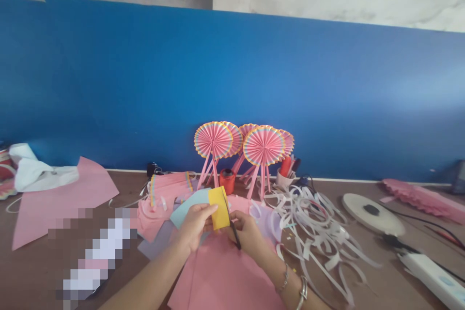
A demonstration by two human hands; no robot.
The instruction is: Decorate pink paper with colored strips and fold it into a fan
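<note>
My left hand [194, 225] is closed on a strip of coloured paper [218, 206], yellow at its right end and light blue at its left. Beside it, my right hand [249, 232] grips a pair of dark scissors [232, 225] whose blades lie against the yellow part. Both hands hover over a pink paper sheet [221, 276] on the brown table [363, 271]. Bracelets ring my right wrist.
Several pink pleated paper fans [214, 140] lean on the blue wall. Curled white paper strips [316, 232] pile at the right, by a white round disc [372, 213] and a white power strip [432, 276]. A red tape roll [227, 179], pen cup [285, 172] and more pink sheets [54, 198] lie around.
</note>
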